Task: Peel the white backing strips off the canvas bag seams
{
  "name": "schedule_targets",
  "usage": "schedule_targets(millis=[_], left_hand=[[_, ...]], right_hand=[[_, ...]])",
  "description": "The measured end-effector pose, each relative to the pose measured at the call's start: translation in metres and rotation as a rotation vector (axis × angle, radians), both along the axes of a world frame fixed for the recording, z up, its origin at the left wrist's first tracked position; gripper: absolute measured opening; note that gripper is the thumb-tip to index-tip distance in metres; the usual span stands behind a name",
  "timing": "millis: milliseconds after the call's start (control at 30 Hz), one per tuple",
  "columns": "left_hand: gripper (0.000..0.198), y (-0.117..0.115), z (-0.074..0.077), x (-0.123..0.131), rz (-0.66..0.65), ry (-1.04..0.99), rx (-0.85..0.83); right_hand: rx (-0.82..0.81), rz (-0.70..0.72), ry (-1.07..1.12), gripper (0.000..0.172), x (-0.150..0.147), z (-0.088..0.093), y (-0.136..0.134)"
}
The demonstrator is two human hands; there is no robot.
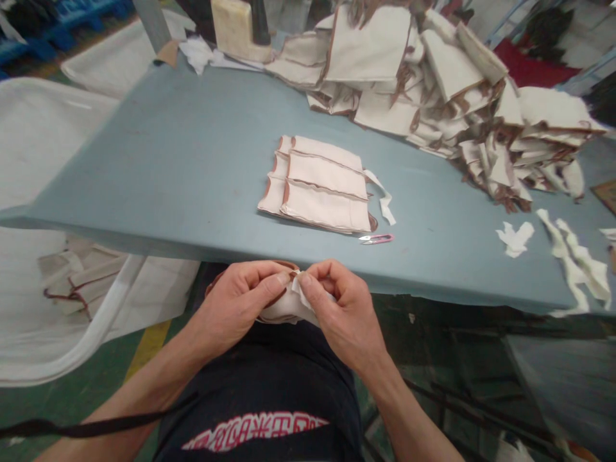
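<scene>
Just off the table's near edge, my left hand (243, 298) and my right hand (344, 305) meet over a cream fabric piece (279, 313) with brown edging. The left fingers are closed on its brown edge. Between my right thumb and forefinger is a small white cloth strip (299, 294) at the same edge. My fingertips almost touch and hide the exact spot where they pinch. On the table beyond lie cream fabric pieces with brown edges (327, 176), layered in overlapping rows. Pink-handled thread snips (378, 239) rest on the table close to their right corner.
A large heap of cream fabric pieces (370, 48) fills the back right of the blue-grey table (168, 147). White fabric scraps (514, 239) lie at the right. Left of the table stands a white bin (91, 340) with fabric pieces inside. A yellowish block (235, 29) stands at the back.
</scene>
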State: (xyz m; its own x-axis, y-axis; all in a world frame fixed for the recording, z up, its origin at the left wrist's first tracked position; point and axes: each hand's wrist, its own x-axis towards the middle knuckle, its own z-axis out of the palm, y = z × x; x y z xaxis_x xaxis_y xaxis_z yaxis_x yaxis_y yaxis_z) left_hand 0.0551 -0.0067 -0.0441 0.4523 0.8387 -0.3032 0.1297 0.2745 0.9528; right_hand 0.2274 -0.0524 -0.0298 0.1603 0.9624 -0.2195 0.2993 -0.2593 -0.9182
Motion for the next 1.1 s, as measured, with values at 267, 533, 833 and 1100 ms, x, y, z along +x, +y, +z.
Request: schedule_targets(millis=[267,533,833,1100], left_hand=[[0.036,-0.002,-0.005,0.002,0.017,0.004,0.013],[0.035,-0.003,-0.007,0.001,0.030,0.031,0.078],[0.036,-0.004,-0.013,0.002,0.042,0.059,0.103],[0.038,-0.005,-0.013,0.002,0.081,0.090,0.083]], right_hand=[[-0.029,-0.006,-0.054,0.031,-0.001,-0.003,-0.001],[-0.130,-0.002,0.138,0.032,0.001,0.002,0.002],[-0.104,-0.082,0.031,0.035,-0.005,-0.012,0.000],[-0.077,-0.114,0.094,0.037,-0.010,-0.018,-0.001]])
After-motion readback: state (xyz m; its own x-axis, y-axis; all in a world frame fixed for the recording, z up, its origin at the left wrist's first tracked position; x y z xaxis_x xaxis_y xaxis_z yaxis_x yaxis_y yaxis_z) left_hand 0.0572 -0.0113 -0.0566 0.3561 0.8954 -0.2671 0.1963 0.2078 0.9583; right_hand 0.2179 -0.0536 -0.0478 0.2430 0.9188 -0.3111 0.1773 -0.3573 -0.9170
